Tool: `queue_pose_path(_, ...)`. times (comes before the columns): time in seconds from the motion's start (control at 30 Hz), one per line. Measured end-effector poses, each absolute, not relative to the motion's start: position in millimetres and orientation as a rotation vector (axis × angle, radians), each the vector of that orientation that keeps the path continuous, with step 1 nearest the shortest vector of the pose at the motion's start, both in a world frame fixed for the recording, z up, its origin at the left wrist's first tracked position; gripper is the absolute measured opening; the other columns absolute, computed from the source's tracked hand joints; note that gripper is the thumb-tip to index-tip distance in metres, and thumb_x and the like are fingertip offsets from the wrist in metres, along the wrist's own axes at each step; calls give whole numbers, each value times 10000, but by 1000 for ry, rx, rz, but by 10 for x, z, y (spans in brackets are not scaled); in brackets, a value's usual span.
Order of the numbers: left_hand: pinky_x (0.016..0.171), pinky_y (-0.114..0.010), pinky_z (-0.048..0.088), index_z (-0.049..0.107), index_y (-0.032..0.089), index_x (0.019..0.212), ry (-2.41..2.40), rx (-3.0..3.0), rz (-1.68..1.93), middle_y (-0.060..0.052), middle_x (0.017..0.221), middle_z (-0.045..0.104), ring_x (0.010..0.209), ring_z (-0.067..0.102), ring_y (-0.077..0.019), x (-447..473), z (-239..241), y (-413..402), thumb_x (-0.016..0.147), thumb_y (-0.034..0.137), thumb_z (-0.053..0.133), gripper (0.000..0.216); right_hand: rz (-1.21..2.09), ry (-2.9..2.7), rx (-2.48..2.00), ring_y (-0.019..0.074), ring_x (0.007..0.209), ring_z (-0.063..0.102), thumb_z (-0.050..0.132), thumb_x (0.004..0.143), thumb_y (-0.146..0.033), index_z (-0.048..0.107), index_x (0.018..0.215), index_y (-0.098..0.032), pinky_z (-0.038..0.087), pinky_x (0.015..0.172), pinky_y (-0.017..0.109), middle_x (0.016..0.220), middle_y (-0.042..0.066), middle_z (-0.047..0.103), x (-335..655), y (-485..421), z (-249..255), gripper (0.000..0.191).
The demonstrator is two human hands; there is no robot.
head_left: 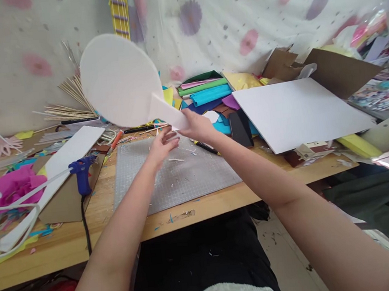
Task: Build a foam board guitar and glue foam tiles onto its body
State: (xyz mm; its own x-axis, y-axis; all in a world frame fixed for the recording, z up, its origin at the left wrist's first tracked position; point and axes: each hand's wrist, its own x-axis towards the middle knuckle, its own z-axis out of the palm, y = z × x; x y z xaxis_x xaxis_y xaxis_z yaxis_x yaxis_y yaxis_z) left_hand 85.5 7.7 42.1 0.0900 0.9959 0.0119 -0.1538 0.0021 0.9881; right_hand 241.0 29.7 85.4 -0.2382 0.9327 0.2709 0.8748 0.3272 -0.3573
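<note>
In my right hand (195, 126) is the short handle of a white paddle-shaped foam board piece (120, 79), its round part tilted up and to the left above the table. The fingers of that hand are closed around the handle's end. My left hand (163, 145) hovers just below and left of the handle, fingers apart, holding nothing. Beneath both hands lies a grey cutting mat (184, 179) strewn with small white scraps. A yellow and black craft knife (206, 147) rests on the mat, partly hidden by my right wrist.
A blue glue gun (83, 173) with a cord stands at the left by a white strip (73, 149). To the right are a dark phone (240, 129) and a large white board (302, 111). Wooden sticks (74, 98) and rolled coloured sheets (210, 93) lie at the back.
</note>
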Motion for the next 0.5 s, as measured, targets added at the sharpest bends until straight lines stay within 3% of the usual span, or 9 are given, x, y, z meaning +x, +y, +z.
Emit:
queue_pose_path(0.07, 554, -245, 481, 638, 149, 1024, 1270, 1233, 1086, 2, 608, 632, 492, 573, -106, 819, 324, 27, 794, 271, 619, 261, 52, -2175, -1601, 304, 1119, 554, 577, 792, -361, 385, 1344, -166, 458, 840, 396, 1298, 150, 543, 2486, 466, 889, 616)
queue_pose_path(0.13, 463, -237, 408, 658, 136, 1001, 1496, 1355, 1026, 44, 454, 506, 372, 459, -101, 761, 198, -13, 852, 328, 522, 278, -29, -2253, -1590, 306, 1146, 531, 575, 784, -334, 369, 1361, -168, 455, 852, 403, 1324, 149, 517, 2546, 641, 896, 635)
queue_pose_path(0.2, 480, -231, 401, 630, 152, 1098, 1585, 1488, 1048, 39, 514, 550, 412, 478, -102, 697, 90, -37, 832, 276, 530, 310, -96, -2378, -1556, 309, 1161, 515, 593, 765, -317, 372, 1370, -174, 448, 870, 408, 1328, 146, 511, 2556, 806, 866, 660)
queue_pose_path(0.3, 555, -230, 422, 570, 191, 1200, 1603, 1586, 1094, -1, 781, 676, 533, 547, -97, 609, 29, -64, 752, 196, 598, 448, -174, -2511, -1493, 313, 1151, 512, 627, 734, -300, 375, 1376, -160, 429, 895, 410, 1293, 151, 536, 2468, 1038, 769, 704)
queue_pose_path(0.4, 576, -257, 393, 664, 184, 828, 1745, 1631, 1039, 11, 611, 625, 512, 524, -120, 536, 61, -100, 809, 355, 568, 197, -210, -2501, -1424, 314, 1119, 518, 625, 743, -309, 410, 1337, -128, 406, 908, 410, 1230, 156, 577, 2318, 1251, 654, 658)
queue_pose_path(0.5, 587, -274, 364, 562, 198, 589, 1858, 1697, 1046, 19, 481, 522, 513, 507, -141, 484, 74, -110, 861, 454, 484, 382, -247, -2460, -1395, 324, 1104, 500, 605, 779, -342, 449, 1308, -122, 376, 922, 426, 1198, 162, 591, 2169, 1410, 552, 594)
